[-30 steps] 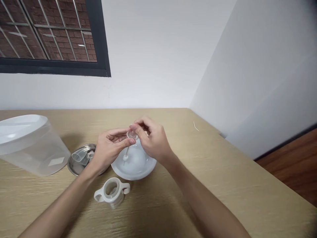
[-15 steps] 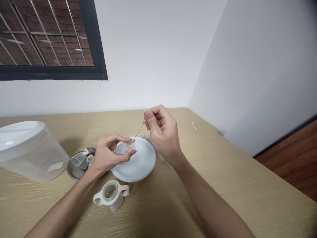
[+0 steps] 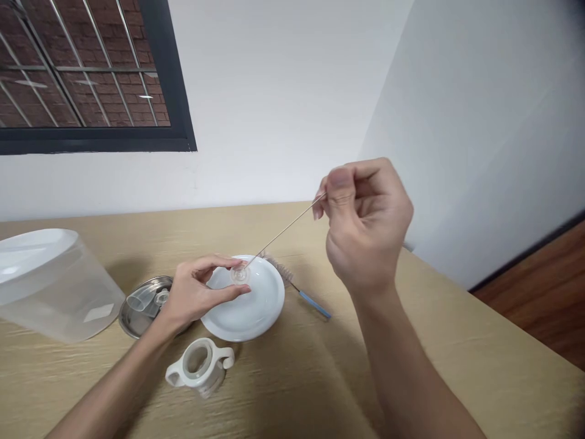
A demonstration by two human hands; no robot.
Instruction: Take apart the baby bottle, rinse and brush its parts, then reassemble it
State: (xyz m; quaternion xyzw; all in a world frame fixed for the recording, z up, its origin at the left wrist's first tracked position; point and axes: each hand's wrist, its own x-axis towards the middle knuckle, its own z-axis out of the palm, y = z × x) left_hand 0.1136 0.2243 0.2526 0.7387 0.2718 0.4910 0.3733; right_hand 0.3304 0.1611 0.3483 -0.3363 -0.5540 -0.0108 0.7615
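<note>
Between the thumb and fingers of my left hand (image 3: 201, 286) sits a small clear round cap-like piece (image 3: 240, 275), held above a white bowl (image 3: 269, 305). My right hand (image 3: 365, 225), raised to the right of the bowl, pinches a thin straight wire-like rod (image 3: 287, 227). That rod slants down to the clear piece and its lower end meets it; whether it passes through, I cannot tell. A white two-handled cup ring (image 3: 201, 366) stands in front of the bowl.
A bottle brush with a blue handle (image 3: 314, 304) lies right of the bowl. On the left are a steel dish (image 3: 132, 326) with clear parts and a large translucent container (image 3: 59, 292). A wall and a barred window (image 3: 86, 67) are behind the table.
My right hand has moved right, up and nearer, and more of the rod shows between the hands. My left hand keeps the clear piece over the bowl. The blue-handled brush has come into sight.
</note>
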